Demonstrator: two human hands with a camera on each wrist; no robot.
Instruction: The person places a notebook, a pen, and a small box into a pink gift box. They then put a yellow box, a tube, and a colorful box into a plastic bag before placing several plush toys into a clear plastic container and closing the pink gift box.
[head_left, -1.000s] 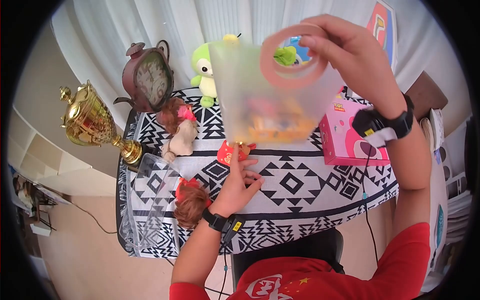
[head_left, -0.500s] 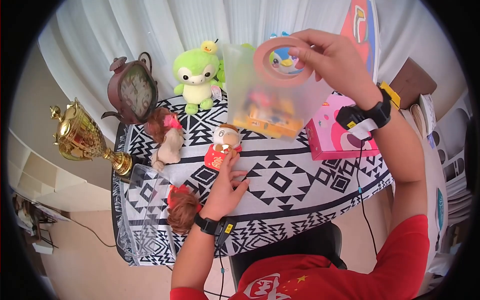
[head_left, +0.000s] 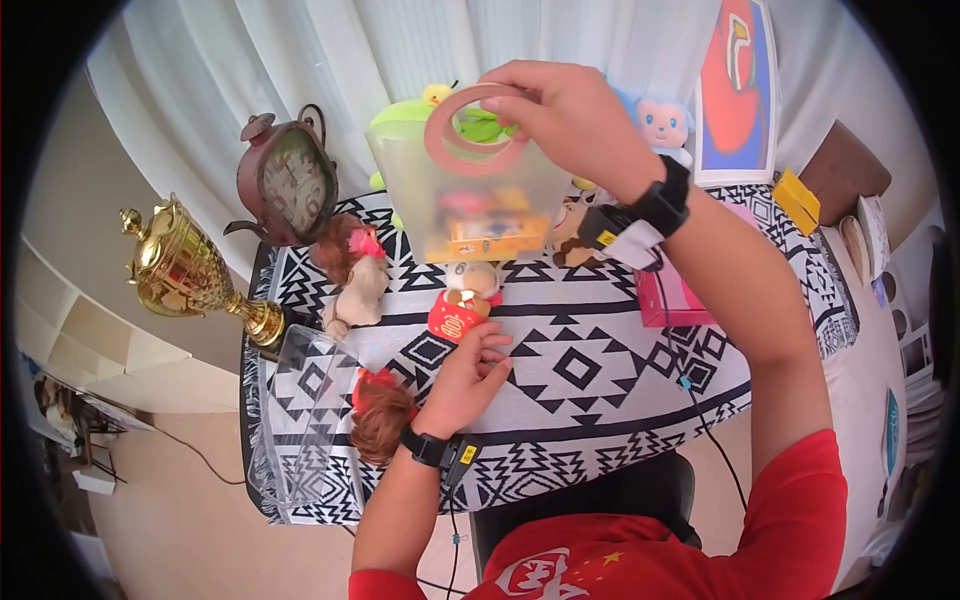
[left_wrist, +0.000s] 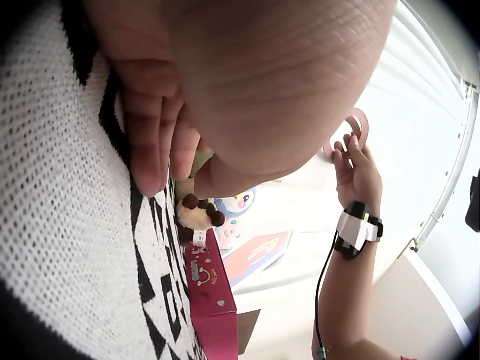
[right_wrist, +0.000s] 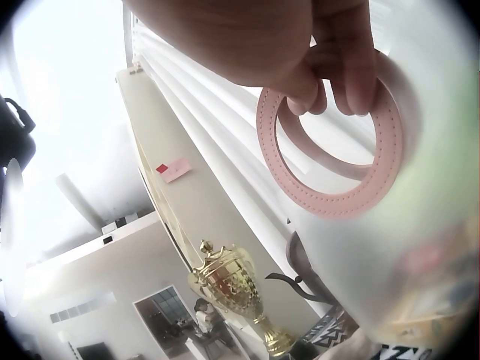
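Note:
My right hand is raised above the table and grips the pink ring handles of a frosted translucent bag. Blurred orange and yellow items show through the bag. In the right wrist view my fingers curl through the pink rings. My left hand rests on the black-and-white patterned cloth with relaxed fingers. Its fingertips lie just below a small red-dressed figurine. The left wrist view shows my palm close up on the cloth.
A brown clock and a gold trophy stand at the left. Two dolls and a clear plastic box lie near the left edge. A pink box and plush toys sit at the back right.
My right hand has carried the bag leftward, so it now hangs over the figurine and hides the green plush. My left hand has stayed by the figurine.

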